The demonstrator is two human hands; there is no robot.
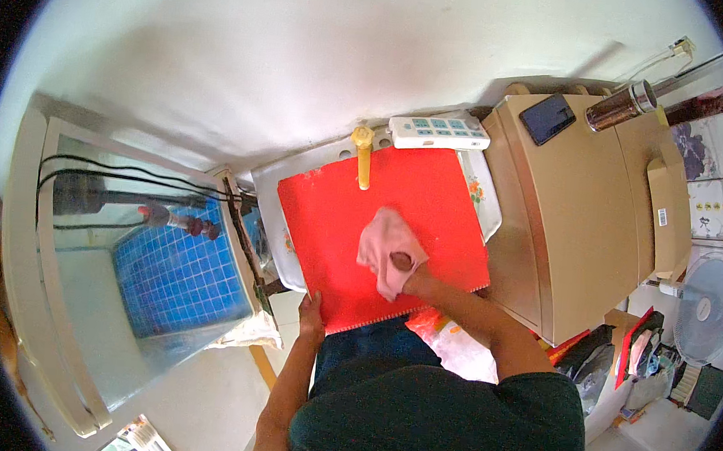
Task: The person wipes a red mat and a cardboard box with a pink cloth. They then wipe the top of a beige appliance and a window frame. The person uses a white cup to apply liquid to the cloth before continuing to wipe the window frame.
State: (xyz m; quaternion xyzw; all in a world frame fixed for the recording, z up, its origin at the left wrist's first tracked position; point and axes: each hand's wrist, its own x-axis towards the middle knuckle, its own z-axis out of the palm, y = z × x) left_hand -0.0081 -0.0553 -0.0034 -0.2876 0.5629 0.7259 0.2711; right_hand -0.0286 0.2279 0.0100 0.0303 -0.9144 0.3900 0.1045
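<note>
A bright red board [330, 223] with a serrated near edge lies across a white ceramic sink [486, 199], hiding most of its basin. At the board's lower left corner, my left hand [311, 317] grips the side edge. My right hand [417, 281] holds a pink cloth [388, 243] against the middle of the board; the cloth hides most of my fingers. A dark round patch shows on the cloth, and I cannot tell what it is. Over the board's far edge reaches a yellow faucet [364, 160].
A white power strip [440, 132] rests on the sink's back edge. To the right, a tan cabinet [590, 197] carries a smartphone [547, 119] and a tumbler [621, 106]. Left stands a glass tank [87, 288] with black cables. An electric fan [708, 309] is far right.
</note>
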